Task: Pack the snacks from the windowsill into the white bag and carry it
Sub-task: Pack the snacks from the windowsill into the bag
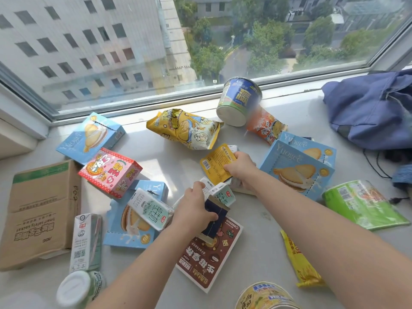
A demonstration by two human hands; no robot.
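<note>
Right grip (242, 168): pouch (215, 169), left grip (194, 208): dark box (215, 220)

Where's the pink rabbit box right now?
Head view, left of centre on the windowsill: the pink rabbit box lies beside the cardboard carton, just below a blue biscuit box.

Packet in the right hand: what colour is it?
The packet is yellow with dark print; head view, in the right hand.

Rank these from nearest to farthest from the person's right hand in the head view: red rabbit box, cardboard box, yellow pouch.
1. Yellow pouch, held in the right hand.
2. Red rabbit box, to its left.
3. Cardboard box, far left.
</note>
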